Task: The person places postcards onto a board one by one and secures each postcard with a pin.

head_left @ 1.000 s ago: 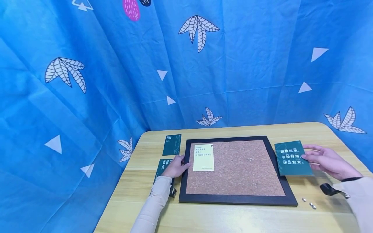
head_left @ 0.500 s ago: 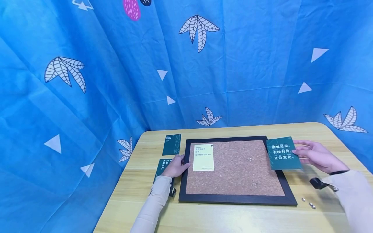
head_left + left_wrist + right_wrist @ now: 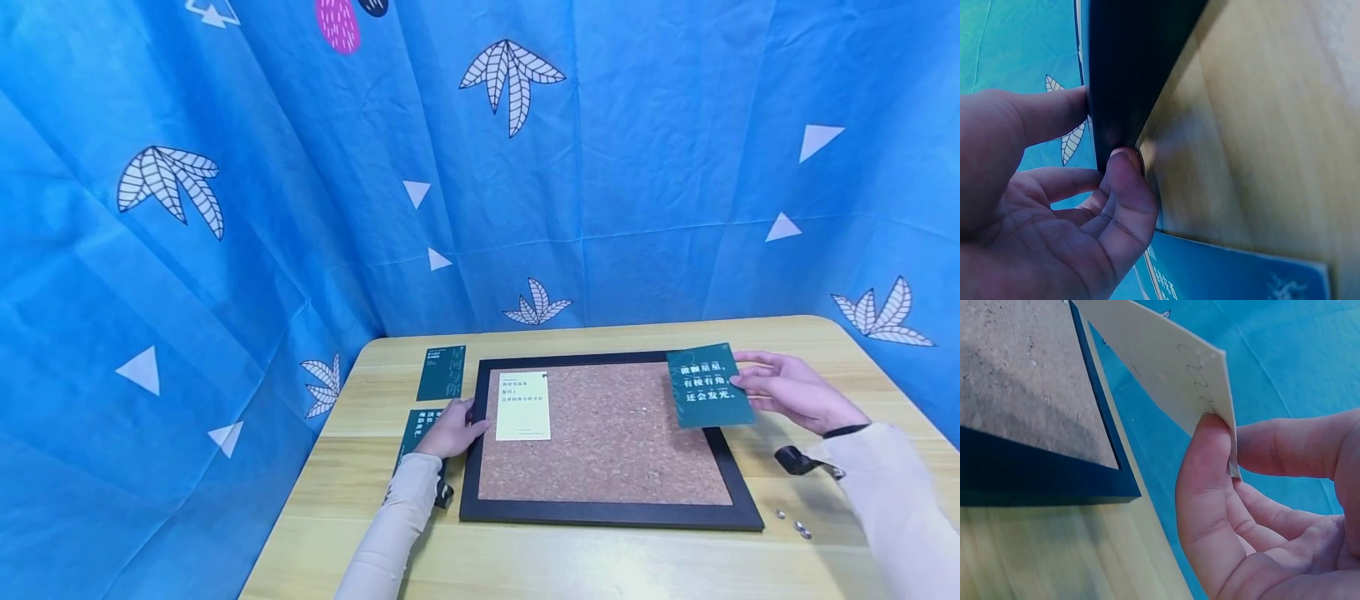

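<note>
A cork board (image 3: 600,450) in a black frame lies on the table, with a pale yellow card (image 3: 523,406) at its upper left. My left hand (image 3: 450,431) grips the frame's left edge; the left wrist view shows the thumb (image 3: 1054,115) against one face and curled fingers at the other. My right hand (image 3: 798,392) pinches a dark green card (image 3: 711,387) with white writing by its right edge. That card is held tilted over the board's upper right corner. Its pale back (image 3: 1166,369) faces the right wrist camera, pinched between thumb and fingers.
Left of the board, a green card (image 3: 442,372) lies at the back, and another green card (image 3: 412,433) is partly under the left wrist. Several small silver pieces (image 3: 802,530) lie right of the board on the wooden table (image 3: 570,558). A blue curtain (image 3: 645,167) hangs behind.
My right hand has moved left with the green card, from beside the board to over its upper right corner. The left hand has stayed on the frame.
</note>
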### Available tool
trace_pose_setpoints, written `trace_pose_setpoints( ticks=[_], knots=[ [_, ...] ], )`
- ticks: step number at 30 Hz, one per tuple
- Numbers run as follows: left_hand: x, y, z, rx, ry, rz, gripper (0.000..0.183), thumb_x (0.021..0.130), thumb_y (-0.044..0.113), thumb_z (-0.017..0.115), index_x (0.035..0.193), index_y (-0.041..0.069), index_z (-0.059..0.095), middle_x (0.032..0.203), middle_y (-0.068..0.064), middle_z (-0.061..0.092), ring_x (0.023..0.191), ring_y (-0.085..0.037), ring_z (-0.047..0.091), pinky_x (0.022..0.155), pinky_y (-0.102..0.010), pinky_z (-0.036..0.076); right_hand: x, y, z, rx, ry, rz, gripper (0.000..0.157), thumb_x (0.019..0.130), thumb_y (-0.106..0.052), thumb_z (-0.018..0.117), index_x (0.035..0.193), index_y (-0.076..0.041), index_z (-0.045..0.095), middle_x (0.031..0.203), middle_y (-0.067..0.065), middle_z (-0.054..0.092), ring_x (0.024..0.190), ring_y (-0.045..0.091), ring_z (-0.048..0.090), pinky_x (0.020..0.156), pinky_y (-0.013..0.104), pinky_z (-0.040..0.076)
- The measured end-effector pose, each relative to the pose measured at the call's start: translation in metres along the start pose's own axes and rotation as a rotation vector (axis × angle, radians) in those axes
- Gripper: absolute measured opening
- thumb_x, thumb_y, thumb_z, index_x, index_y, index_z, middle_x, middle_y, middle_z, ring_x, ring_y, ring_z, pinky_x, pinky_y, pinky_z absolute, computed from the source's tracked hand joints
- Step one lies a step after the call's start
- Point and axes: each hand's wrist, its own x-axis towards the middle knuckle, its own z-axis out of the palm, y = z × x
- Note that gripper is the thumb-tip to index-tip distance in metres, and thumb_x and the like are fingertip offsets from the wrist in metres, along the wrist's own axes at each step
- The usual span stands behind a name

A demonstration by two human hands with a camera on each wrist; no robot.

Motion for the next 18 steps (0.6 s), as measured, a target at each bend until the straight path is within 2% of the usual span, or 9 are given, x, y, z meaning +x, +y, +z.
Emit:
trace_pose_setpoints(
  ticks=[9, 16, 18],
  knots=[
    [0.001, 0.000, 0.000, 0.008, 0.004, -0.001, 0.062, 0.104, 0.033, 0.063, 0.155, 0.003, 0.045, 0.137, -0.017, 0.057, 0.114, -0.026, 0.059, 0.108, -0.052, 0.051, 0.005, -0.010, 0.012, -0.021, 0.000, 0.000, 0.047, 0.103, -0.010, 0.062, 0.143, -0.006, 0.038, 0.095, -0.014, 0.072, 0.085, 0.002, 0.069, 0.074, 0.024, 0.059],
    [0.001, 0.000, 0.000, 0.005, -0.001, 0.008, 0.060, 0.104, 0.032, 0.063, 0.154, 0.003, 0.046, 0.140, -0.019, 0.056, 0.117, -0.027, 0.059, 0.109, -0.052, 0.050, 0.013, -0.014, 0.020, -0.005, -0.020, -0.008, 0.064, 0.104, -0.010, 0.060, 0.152, 0.008, 0.023, 0.098, -0.015, 0.074, 0.087, 0.005, 0.073, 0.076, 0.026, 0.061],
    [0.001, 0.000, 0.000, 0.001, 0.001, 0.007, 0.060, 0.104, 0.032, 0.063, 0.154, 0.002, 0.046, 0.141, -0.019, 0.055, 0.117, -0.028, 0.058, 0.109, -0.052, 0.050, 0.015, -0.015, 0.023, -0.009, -0.020, -0.009, 0.066, 0.104, -0.011, 0.060, 0.154, 0.009, 0.021, 0.098, -0.016, 0.074, 0.088, 0.004, 0.072, 0.076, 0.026, 0.061]
  ],
)
